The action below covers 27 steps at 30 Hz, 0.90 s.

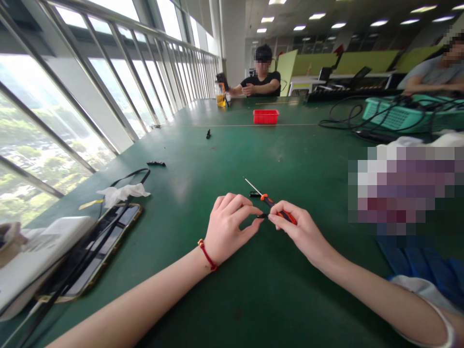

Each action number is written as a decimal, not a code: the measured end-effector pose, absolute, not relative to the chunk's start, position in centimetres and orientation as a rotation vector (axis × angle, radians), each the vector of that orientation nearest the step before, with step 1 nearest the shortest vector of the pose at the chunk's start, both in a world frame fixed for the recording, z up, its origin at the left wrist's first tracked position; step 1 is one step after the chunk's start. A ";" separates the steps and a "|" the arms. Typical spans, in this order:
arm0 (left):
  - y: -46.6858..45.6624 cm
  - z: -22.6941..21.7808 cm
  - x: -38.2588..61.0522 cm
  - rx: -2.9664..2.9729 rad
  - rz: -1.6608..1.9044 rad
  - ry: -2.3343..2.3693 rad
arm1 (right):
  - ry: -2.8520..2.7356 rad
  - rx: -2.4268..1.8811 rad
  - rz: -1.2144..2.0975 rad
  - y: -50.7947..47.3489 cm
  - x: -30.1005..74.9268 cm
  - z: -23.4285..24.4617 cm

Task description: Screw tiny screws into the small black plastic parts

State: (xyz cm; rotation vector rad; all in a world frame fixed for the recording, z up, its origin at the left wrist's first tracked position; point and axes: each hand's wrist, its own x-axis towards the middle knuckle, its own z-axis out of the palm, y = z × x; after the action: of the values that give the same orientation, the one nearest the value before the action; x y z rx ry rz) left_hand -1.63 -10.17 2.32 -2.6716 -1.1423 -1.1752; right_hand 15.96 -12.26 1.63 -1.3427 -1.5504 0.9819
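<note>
Between the thumb and index finger of my left hand is a small black part, too small to name. My right hand is closed around a screwdriver with an orange and black handle, its thin metal shaft pointing away to the upper left. The fingertips of my right hand also meet the near end of the black part. Just beyond my fingers, another small black piece lies on the green table.
At left lie a phone, black straps, a crumpled tissue and a white power strip. A red tray and a black part are farther off. Cables and a teal basket stand right. Two people sit around the table.
</note>
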 end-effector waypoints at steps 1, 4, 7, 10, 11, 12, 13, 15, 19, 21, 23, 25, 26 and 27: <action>-10.2 2.3 -1.7 -2.680 -1.173 -1.140 | -1.554 -1.349 0.976 -12.3 15.9 1.6; -10.0 2.4 -1.8 -2.717 -1.214 -1.200 | -1.552 -1.353 0.962 -12.1 16.1 1.6; -8.8 2.7 -2.2 -2.749 -1.369 -1.351 | -1.494 -1.356 0.884 -11.2 16.9 1.4; -6.3 3.1 -2.4 -2.802 -1.469 -1.499 | -1.418 -1.401 0.776 -9.8 17.9 1.0; -5.4 3.2 -2.3 -2.833 -1.459 -1.547 | -1.394 -1.416 0.766 -9.4 18.2 0.8; -4.5 3.2 -2.2 -2.868 -1.444 -1.593 | -1.381 -1.427 0.762 -9.2 18.4 0.7; -3.7 3.1 -2.0 -2.895 -1.434 -1.626 | -1.382 -1.433 0.759 -9.0 18.5 0.5; -2.5 2.6 -1.5 -2.958 -1.400 -1.664 | -1.422 -1.433 0.747 -9.0 18.6 0.3; -1.8 1.5 -0.8 -2.972 -1.402 -1.716 | -1.529 -1.446 0.655 -9.3 18.4 0.1; -1.8 1.1 -0.8 -2.964 -1.405 -1.728 | -1.560 -1.468 0.606 -9.1 18.3 0.2; -1.8 1.0 -0.9 -2.975 -1.395 -1.734 | -1.613 -1.495 0.574 -8.5 18.2 0.5; -1.7 1.0 -1.0 -2.982 -1.384 -1.750 | -1.706 -1.510 0.522 -7.5 18.0 0.7; -1.7 1.0 -1.1 -2.986 -1.379 -1.757 | -1.764 -1.504 0.483 -6.9 17.9 0.8; -1.7 1.0 -1.1 -2.988 -1.381 -1.763 | -1.811 -1.484 0.446 -6.4 17.8 0.8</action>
State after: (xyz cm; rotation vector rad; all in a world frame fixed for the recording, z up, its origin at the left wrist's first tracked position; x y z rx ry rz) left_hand -1.08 -1.65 1.03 -2.9882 -1.7627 -1.3808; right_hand 17.78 -6.37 0.77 -1.4837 -1.8115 0.4459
